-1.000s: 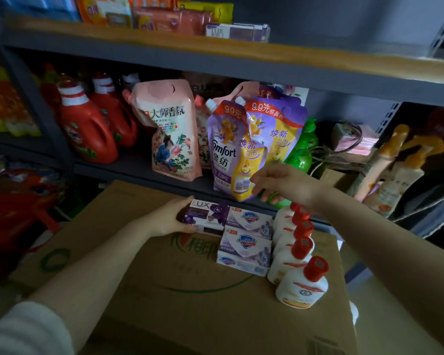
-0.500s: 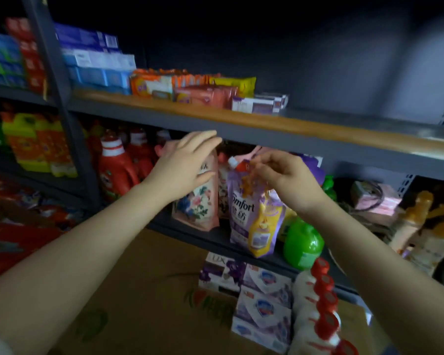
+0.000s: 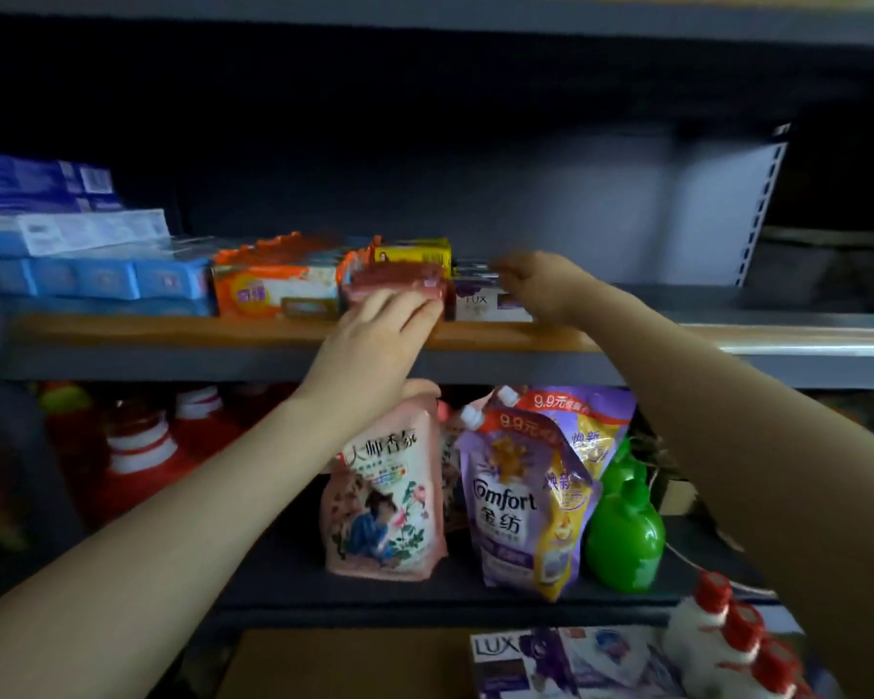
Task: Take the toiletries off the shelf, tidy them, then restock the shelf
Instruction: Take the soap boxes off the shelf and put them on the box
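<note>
On the upper shelf: soap packs sit in a row near the wooden front edge.
Pink soap pack: reddish-pink wrapper, lying flat, long axis running left to right along the edge.
LUX boxes: white and purple, stacked just right of the pink pack, label facing out.
Left hand: straight fingers press the pink pack's front.
Right hand: blurred, atop the LUX boxes; grip cannot be told.

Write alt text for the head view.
Both hands reach to the upper shelf: the left hand touches a red soap pack, the right hand a Lux box. Refill pouches stand on the shelf below.
</note>
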`<action>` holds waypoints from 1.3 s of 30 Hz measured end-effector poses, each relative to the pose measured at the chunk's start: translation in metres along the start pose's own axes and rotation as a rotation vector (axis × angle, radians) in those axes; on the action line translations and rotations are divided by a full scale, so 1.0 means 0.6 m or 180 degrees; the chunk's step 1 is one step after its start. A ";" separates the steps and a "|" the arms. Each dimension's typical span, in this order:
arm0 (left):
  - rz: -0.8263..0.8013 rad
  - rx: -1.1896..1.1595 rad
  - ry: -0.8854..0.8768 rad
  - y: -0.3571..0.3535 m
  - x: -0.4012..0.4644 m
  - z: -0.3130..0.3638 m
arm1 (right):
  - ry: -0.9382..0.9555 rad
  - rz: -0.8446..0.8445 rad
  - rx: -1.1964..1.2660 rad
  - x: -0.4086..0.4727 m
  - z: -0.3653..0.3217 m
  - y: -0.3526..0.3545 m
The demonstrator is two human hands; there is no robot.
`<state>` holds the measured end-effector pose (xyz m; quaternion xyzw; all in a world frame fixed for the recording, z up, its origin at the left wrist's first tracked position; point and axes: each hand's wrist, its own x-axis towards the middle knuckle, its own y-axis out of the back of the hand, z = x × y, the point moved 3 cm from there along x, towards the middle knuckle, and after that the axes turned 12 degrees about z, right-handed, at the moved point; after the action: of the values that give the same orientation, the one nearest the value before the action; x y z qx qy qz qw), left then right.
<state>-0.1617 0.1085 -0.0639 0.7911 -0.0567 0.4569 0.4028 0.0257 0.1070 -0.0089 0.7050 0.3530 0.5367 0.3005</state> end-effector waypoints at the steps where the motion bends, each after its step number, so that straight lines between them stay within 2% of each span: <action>1: 0.0051 -0.0079 -0.0028 -0.002 0.000 -0.004 | -0.0030 -0.0236 -0.0139 0.008 -0.002 -0.008; 3: 0.0172 -0.0213 -0.0080 -0.006 -0.001 -0.010 | -0.0062 -0.0572 -0.0411 0.016 0.001 -0.016; 5: 0.0277 -0.0352 -0.0111 -0.008 -0.003 -0.016 | -0.0171 -0.0611 -0.0435 0.013 0.011 -0.007; 8: 0.0365 -0.0497 -0.0093 -0.011 -0.004 -0.018 | -0.0123 -0.0329 -0.0107 -0.002 0.033 0.019; 10: 0.0355 -0.0512 -0.0057 -0.013 -0.005 -0.015 | -0.0189 -0.0072 0.0388 -0.011 0.055 0.034; 12: 0.0358 -0.0507 0.0012 -0.014 -0.007 -0.013 | -0.0334 -0.0053 0.0573 -0.012 0.072 0.038; 17: 0.0297 -0.0471 0.0205 -0.012 -0.008 -0.004 | -0.0510 -0.0742 0.0452 0.014 0.087 0.017; 24: 0.0274 -0.0349 0.0385 -0.007 -0.011 0.007 | -0.0448 -0.0690 0.0436 0.033 0.105 0.000; 29: 0.0248 -0.0344 0.0460 -0.006 -0.012 0.010 | -0.0604 -0.1233 0.1042 0.030 0.102 -0.006; 32: 0.0188 -0.0332 0.0533 -0.005 -0.010 0.011 | -0.0473 -0.1402 0.0950 0.029 0.096 -0.005; 34: 0.0125 -0.0302 0.0528 -0.006 -0.010 0.011 | -0.0329 -0.1128 0.0953 0.027 0.092 -0.002; 39: 0.0031 -0.0388 0.0557 -0.007 -0.010 0.007 | 0.0298 0.0905 0.1399 -0.013 0.085 0.042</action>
<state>-0.1605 0.1068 -0.0717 0.7219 -0.0529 0.5219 0.4513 0.0780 0.0841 -0.0051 0.7703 0.3720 0.5161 0.0451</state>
